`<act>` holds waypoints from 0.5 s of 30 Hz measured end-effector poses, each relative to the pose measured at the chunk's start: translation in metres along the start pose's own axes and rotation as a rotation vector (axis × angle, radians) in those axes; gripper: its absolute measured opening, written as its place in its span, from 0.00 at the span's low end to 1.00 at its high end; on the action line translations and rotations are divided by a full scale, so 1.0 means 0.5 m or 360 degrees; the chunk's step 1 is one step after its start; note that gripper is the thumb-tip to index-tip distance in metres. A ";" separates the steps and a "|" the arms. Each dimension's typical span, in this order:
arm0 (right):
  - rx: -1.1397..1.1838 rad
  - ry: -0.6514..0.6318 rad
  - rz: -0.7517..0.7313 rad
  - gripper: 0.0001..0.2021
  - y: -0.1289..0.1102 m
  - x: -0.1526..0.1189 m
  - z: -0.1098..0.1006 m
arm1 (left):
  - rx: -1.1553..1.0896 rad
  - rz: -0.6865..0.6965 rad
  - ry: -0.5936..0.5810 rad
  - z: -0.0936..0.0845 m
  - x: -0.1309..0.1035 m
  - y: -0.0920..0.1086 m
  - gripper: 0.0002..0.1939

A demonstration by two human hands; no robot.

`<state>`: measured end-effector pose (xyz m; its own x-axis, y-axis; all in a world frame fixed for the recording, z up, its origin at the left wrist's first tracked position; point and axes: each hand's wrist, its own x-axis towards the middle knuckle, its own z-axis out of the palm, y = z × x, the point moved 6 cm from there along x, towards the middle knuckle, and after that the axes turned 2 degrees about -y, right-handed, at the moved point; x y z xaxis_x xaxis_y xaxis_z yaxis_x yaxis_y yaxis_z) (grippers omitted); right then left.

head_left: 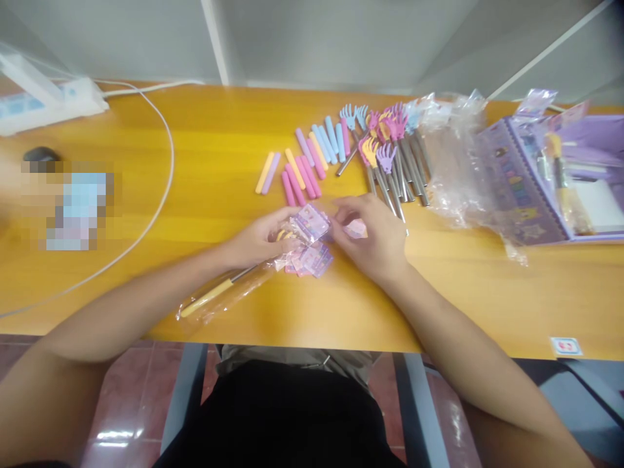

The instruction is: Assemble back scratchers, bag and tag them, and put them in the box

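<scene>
My left hand (267, 235) is closed around the upper end of a clear plastic bag holding a back scratcher with a yellow handle (207, 298). Its yellow claw end is partly hidden by the fingers and shiny film. A purple printed card (311, 223) is at the bag's top. From the right, my right hand (377, 237) pinches the edge of this card between thumb and fingers. Just below, several small printed cards (312, 260) lie overlapping on the table. Another small pinkish card (355, 228) shows beneath my right hand's curled fingers.
Behind my hands lie loose coloured handle sleeves (302, 179) and a heap of metal back scratchers (402, 156). Clear plastic bags (458, 162) lie against a purple display box (526, 188) holding packed items. At left are a white cable (170, 156), a power strip (58, 101) and a blurred-out patch.
</scene>
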<state>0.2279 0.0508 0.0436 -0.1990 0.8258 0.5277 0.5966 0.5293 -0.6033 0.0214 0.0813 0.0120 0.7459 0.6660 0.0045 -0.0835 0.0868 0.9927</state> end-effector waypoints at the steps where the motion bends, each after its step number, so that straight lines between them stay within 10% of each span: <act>1: -0.0049 -0.0052 -0.0067 0.10 -0.005 -0.002 0.005 | 0.0002 -0.0010 -0.0001 0.000 0.000 0.000 0.31; 15: -0.0020 -0.0183 -0.0383 0.15 -0.035 -0.008 0.032 | 0.0105 0.0033 -0.0036 0.000 -0.001 -0.006 0.32</act>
<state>0.2060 0.0415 0.0423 -0.4225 0.6937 0.5833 0.5310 0.7110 -0.4609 0.0211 0.0806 0.0090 0.7594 0.6500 0.0271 -0.0557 0.0235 0.9982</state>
